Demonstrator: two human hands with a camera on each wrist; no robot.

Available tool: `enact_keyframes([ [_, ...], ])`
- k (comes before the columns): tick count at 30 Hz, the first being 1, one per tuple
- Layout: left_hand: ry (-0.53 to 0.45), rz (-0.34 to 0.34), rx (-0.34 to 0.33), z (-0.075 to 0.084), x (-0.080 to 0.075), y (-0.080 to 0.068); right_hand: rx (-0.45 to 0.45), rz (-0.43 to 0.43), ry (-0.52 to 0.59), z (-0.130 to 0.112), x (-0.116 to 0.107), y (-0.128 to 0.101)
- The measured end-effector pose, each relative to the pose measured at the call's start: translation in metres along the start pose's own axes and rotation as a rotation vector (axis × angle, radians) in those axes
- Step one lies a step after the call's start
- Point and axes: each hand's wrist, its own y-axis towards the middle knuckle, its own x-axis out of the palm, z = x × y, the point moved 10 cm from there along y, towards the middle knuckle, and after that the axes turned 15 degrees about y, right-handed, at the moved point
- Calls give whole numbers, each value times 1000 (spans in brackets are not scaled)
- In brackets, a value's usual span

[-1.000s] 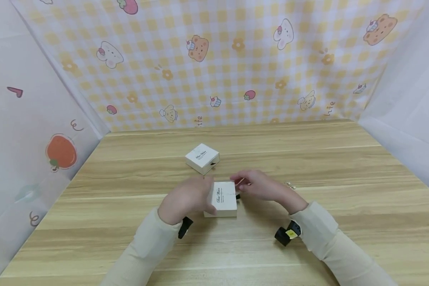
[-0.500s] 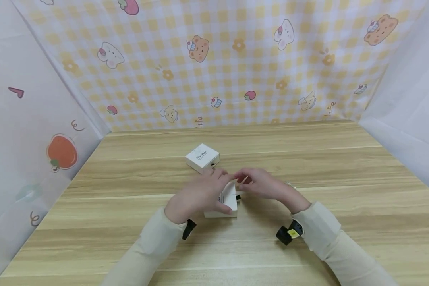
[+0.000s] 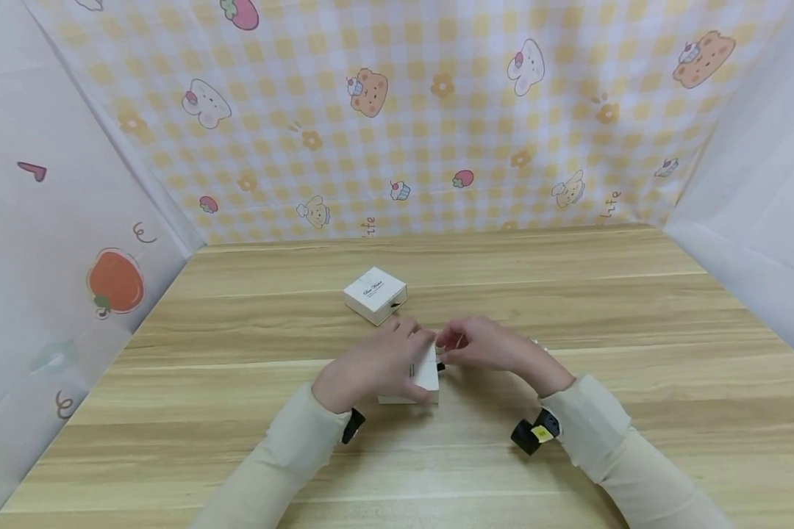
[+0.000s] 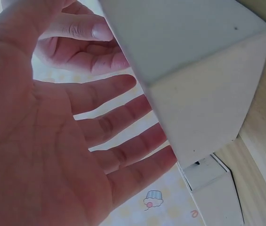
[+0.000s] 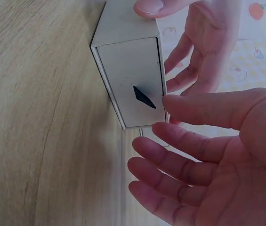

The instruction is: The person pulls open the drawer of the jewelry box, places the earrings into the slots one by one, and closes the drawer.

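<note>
left hand (image 3: 370,366) over smooth box (image 3: 426,373), wood-grain table (image 3: 192,411)

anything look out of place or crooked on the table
The rear square white cardboard box sits skewed, one corner toward the viewer, unlike the straighter front white cardboard box. Tiny whitish items near the right hand look stray, but are too small to identify.

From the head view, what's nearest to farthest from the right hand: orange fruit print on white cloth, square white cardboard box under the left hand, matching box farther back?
1. Square white cardboard box, just left, under the left hand.
2. Matching white box, back left.
3. Orange fruit print, far left wall.
</note>
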Motion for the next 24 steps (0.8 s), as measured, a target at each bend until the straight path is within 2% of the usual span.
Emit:
enact_keyframes([
  [14,-20,-47,-25,-3,4,1,67,-70,-15,4,10,-2],
  [24,-53,-58,-32,-3,5,1,51,-73,-40,4,13,-1],
])
